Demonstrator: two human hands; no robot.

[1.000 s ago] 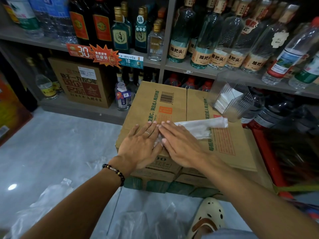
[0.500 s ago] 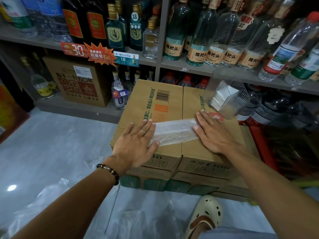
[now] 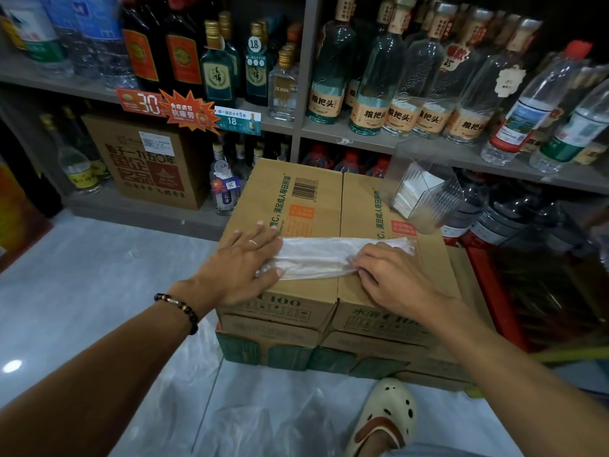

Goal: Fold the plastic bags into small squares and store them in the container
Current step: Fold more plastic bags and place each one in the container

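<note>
In the head view, a stack of cardboard boxes point(image 3: 313, 206) was seen on a grey tiled floor point(image 3: 82, 275) before shelves of bottles point(image 3: 379, 77). A plastic bag point(image 3: 333, 258), folded into a long strip, was laid across the top box near its front edge, its long axis running left to right. Its left end was pressed flat by the left hand point(image 3: 244, 268), fingers straight. Its near edge was pinched by the curled right hand point(image 3: 392, 278). A clear container point(image 3: 425, 192) was stood at the back right corner

Bare arms; L wrist bead bracelet point(image 3: 179, 311), ring point(image 3: 253, 243); cream clog point(image 3: 384, 420).
</note>
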